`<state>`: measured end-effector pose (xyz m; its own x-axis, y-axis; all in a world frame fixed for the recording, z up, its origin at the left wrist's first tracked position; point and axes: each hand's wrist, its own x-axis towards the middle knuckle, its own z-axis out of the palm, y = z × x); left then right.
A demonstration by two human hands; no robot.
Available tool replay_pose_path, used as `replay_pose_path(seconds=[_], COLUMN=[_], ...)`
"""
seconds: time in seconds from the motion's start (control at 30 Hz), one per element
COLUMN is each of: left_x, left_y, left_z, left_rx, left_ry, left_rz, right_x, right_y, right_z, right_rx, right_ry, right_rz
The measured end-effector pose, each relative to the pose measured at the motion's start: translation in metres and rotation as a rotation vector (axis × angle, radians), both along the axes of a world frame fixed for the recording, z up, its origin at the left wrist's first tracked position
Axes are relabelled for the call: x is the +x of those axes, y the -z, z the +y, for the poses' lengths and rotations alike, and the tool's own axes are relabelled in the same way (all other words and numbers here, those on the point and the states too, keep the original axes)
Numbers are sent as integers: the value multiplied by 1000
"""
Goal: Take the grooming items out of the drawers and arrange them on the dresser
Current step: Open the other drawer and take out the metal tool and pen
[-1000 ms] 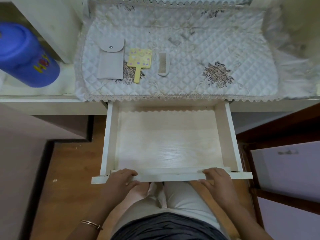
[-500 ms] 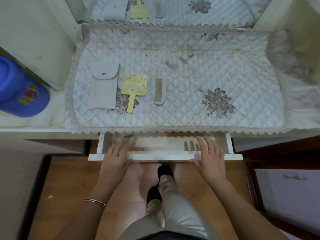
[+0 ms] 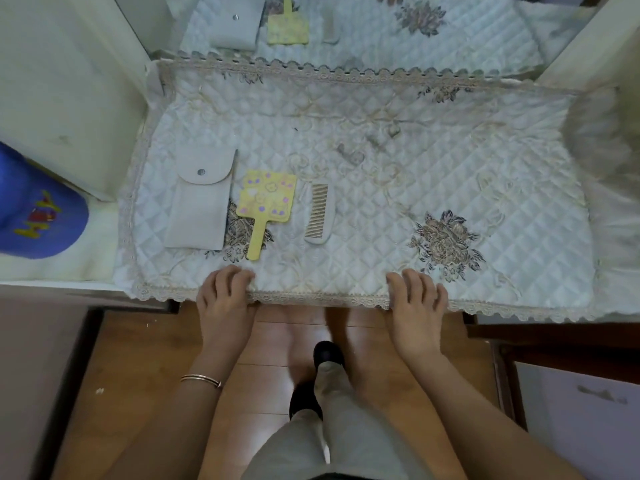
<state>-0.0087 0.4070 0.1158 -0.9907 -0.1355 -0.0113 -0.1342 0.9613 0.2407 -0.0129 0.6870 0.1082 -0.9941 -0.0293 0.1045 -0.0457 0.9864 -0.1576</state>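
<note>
Pouch (image 3: 199, 209) one, mirror (image 3: 266, 202) one, comb (image 3: 319, 213) one, on cloth (image 3: 450, 161); left hand (image 3: 225, 301), right hand (image 3: 417, 308): grip released.

Both forearms reach forward from the lower corners of the view, roughly parallel and well apart. The left hand (image 3: 225, 301) lies palm-down with its fingers loosely bent and close together. The right hand (image 3: 417, 306) is palm-down at the same height, fingers slightly spread and gently curved, holding nothing.
</note>
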Motion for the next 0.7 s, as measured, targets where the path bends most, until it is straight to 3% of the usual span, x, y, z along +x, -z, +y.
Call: replay_pose_path(seconds=[0.23,0.47,0.53,0.7], left_x=[3,48,76,161], left_y=[-7,-17,-17,17], left_z=[6,-7,-7,-7], left_rx=[110,202,249,233], left_ry=[-20,138,162,252], left_rz=[-3,-73,-194,-767], right_x=[-2,52,95,236], right_y=[-12,-34,-29,-11], right_z=[0,13,14,19], right_rx=[-56,-144,-246,-572], right_ry=[37,22,150,514], right_rz=[-132,-271,-344,-719])
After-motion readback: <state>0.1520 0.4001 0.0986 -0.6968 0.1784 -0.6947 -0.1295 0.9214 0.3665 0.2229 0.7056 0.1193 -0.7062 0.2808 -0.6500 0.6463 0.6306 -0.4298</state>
